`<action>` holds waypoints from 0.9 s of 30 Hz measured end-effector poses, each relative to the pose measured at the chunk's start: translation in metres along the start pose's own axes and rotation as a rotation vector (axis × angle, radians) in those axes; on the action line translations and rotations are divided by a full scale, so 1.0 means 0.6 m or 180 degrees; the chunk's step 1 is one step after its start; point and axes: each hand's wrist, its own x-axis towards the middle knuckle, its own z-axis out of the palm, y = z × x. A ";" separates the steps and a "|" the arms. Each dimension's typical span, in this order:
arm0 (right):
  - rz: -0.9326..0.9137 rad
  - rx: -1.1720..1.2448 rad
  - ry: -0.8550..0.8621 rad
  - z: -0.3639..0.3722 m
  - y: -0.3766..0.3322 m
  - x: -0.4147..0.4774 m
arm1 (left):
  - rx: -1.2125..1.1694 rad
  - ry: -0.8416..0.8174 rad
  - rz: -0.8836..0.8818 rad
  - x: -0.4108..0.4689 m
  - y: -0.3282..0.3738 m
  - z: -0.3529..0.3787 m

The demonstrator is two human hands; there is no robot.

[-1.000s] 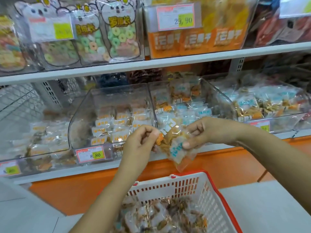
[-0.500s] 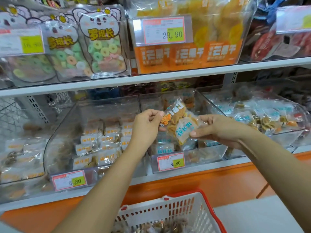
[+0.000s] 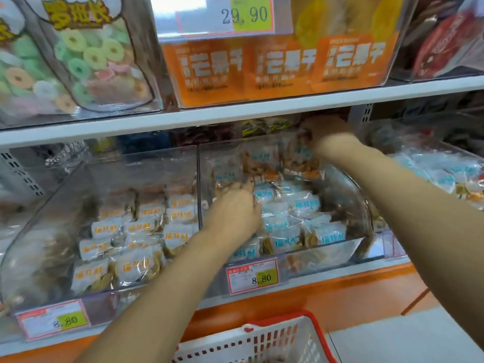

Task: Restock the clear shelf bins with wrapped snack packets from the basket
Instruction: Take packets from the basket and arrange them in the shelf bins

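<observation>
The middle clear bin holds blue-labelled wrapped snack packets. Both of my hands are inside it. My left hand is at the bin's left side, its fingers curled on an upright packet. My right hand reaches to the bin's back right, just under the upper shelf, and grips the top of another upright packet. Motion blur hides its fingertips. The white basket with a red rim is at the bottom edge, below my arms.
Left of the middle bin, another clear bin holds orange-labelled packets. A third bin with blue packets is on the right. The white upper shelf hangs low over the bins, carrying orange boxes and candy-ring bags. Price tags read 8.80.
Both hands have carried the packets up from above the basket and forward into the middle bin, then moved apart. The view has come closer to the shelf, and the basket has dropped lower in view.
</observation>
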 end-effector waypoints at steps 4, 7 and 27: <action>0.0140 -0.0526 -0.0109 0.041 -0.026 0.024 | 0.0185 -0.0184 -0.0148 0.011 -0.002 -0.002; 0.0227 -0.0791 0.0314 0.059 -0.036 0.019 | 0.0503 -0.0553 -0.0277 0.038 -0.004 -0.013; 0.0260 -0.0151 -0.0203 0.110 -0.061 -0.048 | 0.1047 -0.0833 0.0446 0.113 0.003 0.007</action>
